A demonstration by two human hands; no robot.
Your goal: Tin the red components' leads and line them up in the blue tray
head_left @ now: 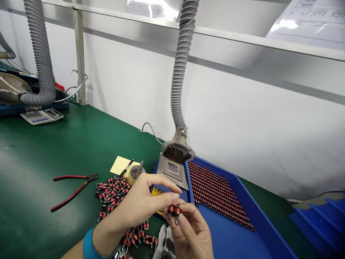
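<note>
My right hand (192, 230) pinches a small red coil (174, 209) with a dark base and bare metal leads, which point down. My left hand (142, 199), with a blue band at the wrist, closes in from above. Its thumb and fingers meet the coil's upper side, and part of that grip is hidden. Below and left of the hands, a loose pile of similar red coils (113, 192) lies on the green tabletop (88, 140). Behind the hands stands a blue device with a metal top plate (164, 167) and a small square of greyish metal in it.
Right of the device, a blue tray (229, 223) holds neat rows of red coils (215, 190). Red-handled pliers (81, 187) lie at left, near a yellow pad (118, 164) and a round pot (136, 172). An exhaust hose (180, 72) hangs over the plate. A calculator (41, 116) lies farther back.
</note>
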